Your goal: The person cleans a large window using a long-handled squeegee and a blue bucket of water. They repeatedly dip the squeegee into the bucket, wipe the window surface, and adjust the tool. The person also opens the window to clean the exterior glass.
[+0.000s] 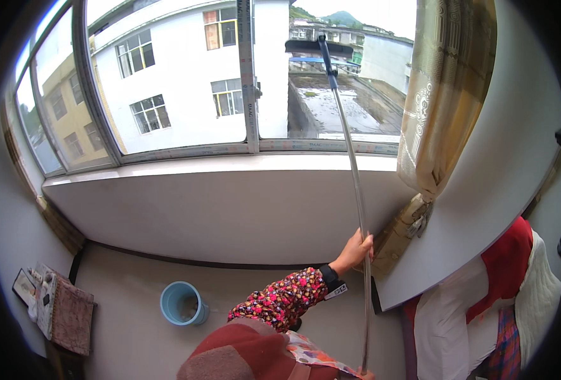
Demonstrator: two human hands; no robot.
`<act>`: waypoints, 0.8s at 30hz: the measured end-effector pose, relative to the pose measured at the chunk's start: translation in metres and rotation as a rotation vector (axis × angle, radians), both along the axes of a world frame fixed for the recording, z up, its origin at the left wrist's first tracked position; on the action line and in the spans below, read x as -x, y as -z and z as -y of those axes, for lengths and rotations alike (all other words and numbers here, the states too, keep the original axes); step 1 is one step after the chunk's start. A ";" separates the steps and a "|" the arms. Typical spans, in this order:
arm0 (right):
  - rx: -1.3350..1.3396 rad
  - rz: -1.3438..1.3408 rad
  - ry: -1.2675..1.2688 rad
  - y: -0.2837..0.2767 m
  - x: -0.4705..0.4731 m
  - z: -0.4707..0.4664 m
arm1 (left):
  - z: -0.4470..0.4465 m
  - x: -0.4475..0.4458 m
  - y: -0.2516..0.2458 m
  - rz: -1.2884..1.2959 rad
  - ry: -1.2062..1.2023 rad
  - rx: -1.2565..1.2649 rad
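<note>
A long-handled window squeegee stretches from the bottom of the view up to the window. Its dark blade head (304,46) is in front of the right-hand glass pane (347,109); whether it touches the glass I cannot tell. My left hand (356,248), below a floral sleeve and a black wristband, is wrapped around the metal pole (356,180) partway down. At the lower edge, my right hand (368,375) is at the pole's bottom end, mostly cut off by the frame. A red and brown knit hat hides part of my body.
A patterned curtain (444,104), gathered and tied, hangs right of the window. The white windowsill (242,164) runs beneath the panes. A light-blue bucket (167,311) stands on the floor. A cloth-covered cabinet (71,311) is at left, and bedding (451,318) lies at right.
</note>
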State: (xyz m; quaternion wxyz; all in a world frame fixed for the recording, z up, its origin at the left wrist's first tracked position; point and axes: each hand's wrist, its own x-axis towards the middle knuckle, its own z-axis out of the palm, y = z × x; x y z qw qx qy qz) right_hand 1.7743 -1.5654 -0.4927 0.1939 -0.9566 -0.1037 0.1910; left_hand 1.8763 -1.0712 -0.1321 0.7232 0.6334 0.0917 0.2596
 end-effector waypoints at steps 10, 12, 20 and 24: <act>0.014 -0.173 0.009 -0.014 0.032 0.016 | 0.063 0.095 0.119 -0.527 0.084 0.092; 0.053 -0.182 0.024 -0.011 0.037 0.033 | 0.078 0.094 0.114 -0.501 0.064 0.173; 0.324 -0.215 -0.010 0.007 0.044 0.100 | 0.121 0.125 0.059 -0.144 0.412 0.220; 0.474 -0.216 -0.261 0.028 0.017 0.070 | 0.084 0.164 0.044 -0.049 0.291 0.299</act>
